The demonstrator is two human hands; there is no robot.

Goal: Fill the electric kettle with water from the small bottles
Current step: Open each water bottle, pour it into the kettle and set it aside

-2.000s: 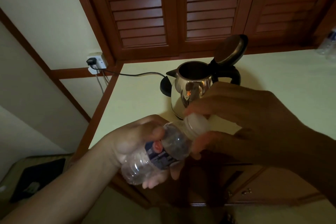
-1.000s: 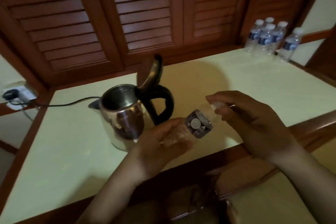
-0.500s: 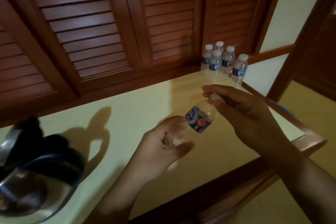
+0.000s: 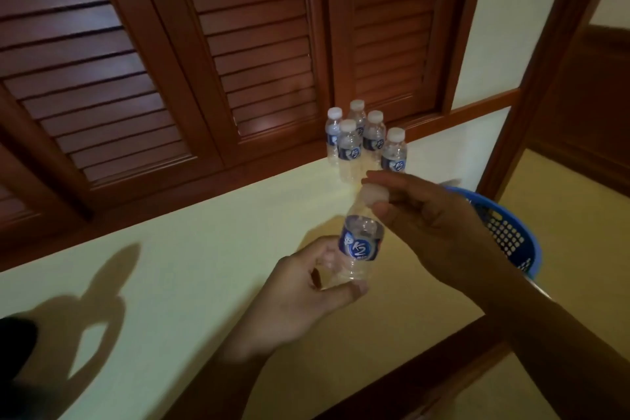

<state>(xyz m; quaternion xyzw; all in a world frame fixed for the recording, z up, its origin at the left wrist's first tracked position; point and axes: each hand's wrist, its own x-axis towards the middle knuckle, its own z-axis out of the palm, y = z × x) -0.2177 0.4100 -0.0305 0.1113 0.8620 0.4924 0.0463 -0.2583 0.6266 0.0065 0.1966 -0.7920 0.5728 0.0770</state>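
A small clear plastic bottle with a blue label [image 4: 362, 244] is held nearly upright in the air just above the pale yellow counter top [image 4: 191, 262], a little toward 4 o'clock from the middle of the view. The left hand [image 4: 306, 293] comes up from 6 o'clock and grips the bottle's lower part, with thumb and fingers curled round its base. The right hand [image 4: 436, 225] reaches in from 4 o'clock and pinches the round white cap [image 4: 373, 195] at the bottle's top between thumb and fingertips. Whether the cap is screwed tight or loose cannot be told, nor how much water is inside. At 12 o'clock from the held bottle, five small capped water bottles [image 4: 366, 143] stand upright in a tight cluster at the back of the counter, close against the brown wooden louvred shutters [image 4: 163, 61] that fill the upper half of the view. At 3 o'clock from the held bottle, past the counter's end, a blue perforated plastic basket [image 4: 508, 235] shows, partly hidden behind the right wrist and forearm. At 8 o'clock a looped shadow [image 4: 97, 317] lies on the counter, and beside it at the frame's edge sits a dark rounded shape [image 4: 13, 348], cut off too much to make out.
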